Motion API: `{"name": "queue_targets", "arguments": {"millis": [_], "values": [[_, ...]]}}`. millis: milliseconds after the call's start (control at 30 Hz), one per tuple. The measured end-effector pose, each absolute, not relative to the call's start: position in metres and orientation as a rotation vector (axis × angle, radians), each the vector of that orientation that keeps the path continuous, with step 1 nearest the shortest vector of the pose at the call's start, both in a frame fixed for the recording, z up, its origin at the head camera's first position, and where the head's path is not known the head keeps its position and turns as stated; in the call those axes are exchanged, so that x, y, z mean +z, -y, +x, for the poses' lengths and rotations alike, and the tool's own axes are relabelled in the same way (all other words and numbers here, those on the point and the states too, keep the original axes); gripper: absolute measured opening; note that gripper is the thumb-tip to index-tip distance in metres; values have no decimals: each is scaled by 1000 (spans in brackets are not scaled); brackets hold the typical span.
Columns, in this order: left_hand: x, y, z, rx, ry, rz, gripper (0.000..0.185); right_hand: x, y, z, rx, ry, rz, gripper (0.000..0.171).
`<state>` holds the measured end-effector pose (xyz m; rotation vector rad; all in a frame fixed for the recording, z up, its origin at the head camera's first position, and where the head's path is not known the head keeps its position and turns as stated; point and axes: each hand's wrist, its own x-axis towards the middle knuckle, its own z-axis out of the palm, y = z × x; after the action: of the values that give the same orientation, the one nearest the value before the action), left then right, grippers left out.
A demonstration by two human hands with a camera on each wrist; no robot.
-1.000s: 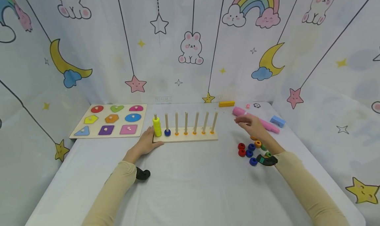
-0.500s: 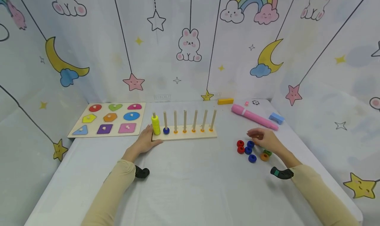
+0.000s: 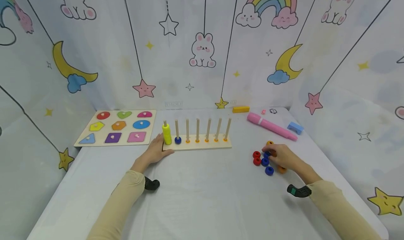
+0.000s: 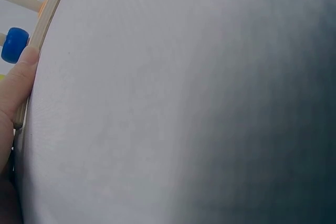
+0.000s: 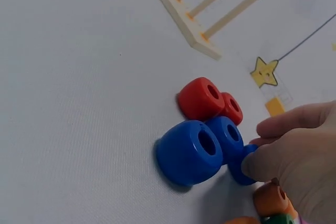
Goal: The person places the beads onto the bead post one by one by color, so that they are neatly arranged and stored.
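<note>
A wooden peg board with a row of upright pegs stands at mid-table. Yellow beads fill its leftmost peg, and one blue bead sits on the peg beside it. My left hand rests against the board's left end, its thumb straight along the front edge. Over the loose beads, my right hand pinches a blue bead between thumb and fingers, partly hidden by them. Two more blue beads and two red beads lie right beside it.
Orange beads and a green bead lie under and near the right hand. Behind are a pink pen-shaped toy, a blue block and a yellow block. A shape puzzle lies at the back left.
My right hand has come down and toward me from beside the pink toy to the loose beads, and now pinches a blue bead. The left hand stays at the board.
</note>
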<state>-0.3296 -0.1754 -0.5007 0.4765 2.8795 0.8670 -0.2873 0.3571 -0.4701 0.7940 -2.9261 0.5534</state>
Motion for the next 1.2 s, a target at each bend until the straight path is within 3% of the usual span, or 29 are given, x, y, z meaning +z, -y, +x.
{"name": "queue_targets", "arguments": {"millis": [267, 567, 933, 1200], "values": [[-502, 176, -329, 865, -2894, 492, 91, -454, -348, -295, 836, 2836, 716, 29], [-505, 175, -328, 861, -2902, 478, 91, -423, -303, -327, 948, 2821, 564, 31], [-503, 177, -329, 863, -2902, 476, 91, -383, -223, -367, 1041, 2507, 762, 28], [-507, 177, -332, 852, -2887, 448, 92, -377, -162, -385, 1146, 2408, 884, 30]]}}
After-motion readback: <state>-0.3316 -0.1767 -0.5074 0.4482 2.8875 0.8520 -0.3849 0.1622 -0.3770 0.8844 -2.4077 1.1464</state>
